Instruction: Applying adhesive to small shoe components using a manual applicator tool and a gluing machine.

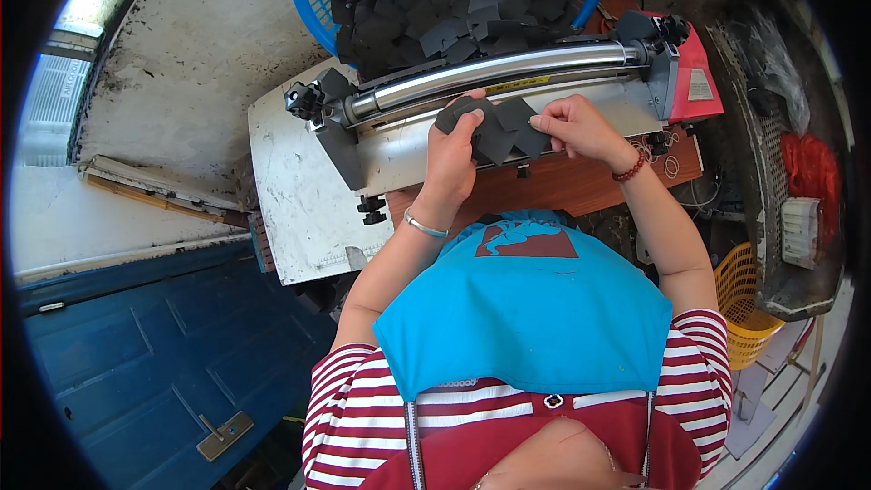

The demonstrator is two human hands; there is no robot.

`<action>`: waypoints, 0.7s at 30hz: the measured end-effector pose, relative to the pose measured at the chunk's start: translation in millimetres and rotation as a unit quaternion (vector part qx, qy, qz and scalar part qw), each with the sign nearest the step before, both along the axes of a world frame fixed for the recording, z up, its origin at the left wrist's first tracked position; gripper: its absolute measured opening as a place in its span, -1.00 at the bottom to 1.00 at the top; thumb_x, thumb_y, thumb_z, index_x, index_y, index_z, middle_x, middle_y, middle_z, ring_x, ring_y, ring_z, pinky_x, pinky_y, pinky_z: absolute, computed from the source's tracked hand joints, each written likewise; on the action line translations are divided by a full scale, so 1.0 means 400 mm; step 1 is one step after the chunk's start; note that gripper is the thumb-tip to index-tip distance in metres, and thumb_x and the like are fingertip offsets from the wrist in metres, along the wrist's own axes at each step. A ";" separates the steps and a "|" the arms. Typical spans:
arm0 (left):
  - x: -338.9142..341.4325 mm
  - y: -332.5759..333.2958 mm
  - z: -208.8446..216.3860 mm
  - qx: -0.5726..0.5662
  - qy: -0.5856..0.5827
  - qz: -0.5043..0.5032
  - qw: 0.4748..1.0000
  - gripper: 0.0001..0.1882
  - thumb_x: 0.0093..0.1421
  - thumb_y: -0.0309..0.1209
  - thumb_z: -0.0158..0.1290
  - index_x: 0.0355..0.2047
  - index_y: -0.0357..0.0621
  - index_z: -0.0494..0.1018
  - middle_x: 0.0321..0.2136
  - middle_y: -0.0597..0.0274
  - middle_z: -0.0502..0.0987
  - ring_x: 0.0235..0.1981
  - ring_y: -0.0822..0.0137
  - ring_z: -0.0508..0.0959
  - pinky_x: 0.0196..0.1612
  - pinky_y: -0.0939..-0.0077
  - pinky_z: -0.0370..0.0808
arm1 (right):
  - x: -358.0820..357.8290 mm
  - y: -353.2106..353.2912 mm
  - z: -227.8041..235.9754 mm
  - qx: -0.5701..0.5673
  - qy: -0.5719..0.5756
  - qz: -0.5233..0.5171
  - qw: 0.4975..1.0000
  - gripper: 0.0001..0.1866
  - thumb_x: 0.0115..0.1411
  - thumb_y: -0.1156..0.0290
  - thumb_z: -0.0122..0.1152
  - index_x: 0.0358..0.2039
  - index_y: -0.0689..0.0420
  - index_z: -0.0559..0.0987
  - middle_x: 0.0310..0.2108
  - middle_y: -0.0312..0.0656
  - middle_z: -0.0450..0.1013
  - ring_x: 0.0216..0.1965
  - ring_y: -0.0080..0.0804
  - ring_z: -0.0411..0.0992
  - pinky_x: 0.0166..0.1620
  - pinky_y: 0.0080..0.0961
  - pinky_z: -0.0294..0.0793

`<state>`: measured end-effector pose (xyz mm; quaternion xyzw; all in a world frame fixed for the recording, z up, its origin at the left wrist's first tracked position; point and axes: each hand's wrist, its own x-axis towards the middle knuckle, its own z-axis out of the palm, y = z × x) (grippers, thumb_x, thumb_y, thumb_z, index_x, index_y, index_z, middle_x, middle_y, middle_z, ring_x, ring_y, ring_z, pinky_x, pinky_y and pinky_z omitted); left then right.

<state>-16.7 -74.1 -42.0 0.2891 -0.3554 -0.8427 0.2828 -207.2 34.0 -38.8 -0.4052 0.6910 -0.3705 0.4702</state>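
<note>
My left hand is closed round a small fanned bunch of thin black sheet pieces, its thumb pressed on top. From the right, my right hand pinches the edge of one black piece between thumb and fingertips. Both hands are raised over the front of a roller machine, which has a long shiny metal roller, black end brackets and a red end cover. Behind the roller, a blue plastic basket is heaped with similar black pieces. The exact outline of the held pieces is partly hidden by my fingers.
A worn white tabletop lies left of the machine, and a brown wooden board under its front. Black knobs stick out at the front left. A yellow basket and a dark trough holding a red bag stand at right.
</note>
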 end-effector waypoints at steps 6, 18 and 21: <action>0.009 -0.006 -0.004 0.017 -0.004 0.008 1.000 -0.69 0.24 -0.50 -0.07 -0.01 -0.21 0.42 -0.24 0.22 0.52 -0.24 0.37 0.54 -0.20 0.43 0.56 | -0.041 -0.033 -0.012 0.038 0.140 -0.063 0.987 -0.60 0.24 0.14 0.17 -0.56 0.22 0.54 -0.76 -0.34 0.36 -0.82 -0.66 0.24 -0.75 -0.67 0.19; 0.009 -0.005 -0.011 0.006 0.011 0.011 1.000 -0.71 0.24 -0.49 -0.04 -0.03 -0.18 0.46 -0.23 0.26 0.51 -0.23 0.43 0.51 -0.14 0.51 0.49 | 0.079 -0.029 -0.010 -0.084 -0.052 0.029 0.995 -0.70 0.23 0.22 0.21 -0.50 0.19 0.57 -0.69 -0.35 0.41 -0.76 -0.72 0.25 -0.71 -0.73 0.20; 0.018 -0.007 -0.009 0.023 0.034 0.018 0.999 -0.70 0.22 -0.51 -0.05 -0.04 -0.22 0.45 -0.20 0.22 0.52 -0.20 0.39 0.52 -0.10 0.49 0.49 | 0.059 -0.028 -0.013 -0.036 -0.080 0.032 0.996 -0.70 0.25 0.23 0.17 -0.49 0.19 0.57 -0.67 -0.34 0.42 -0.77 -0.72 0.25 -0.72 -0.73 0.20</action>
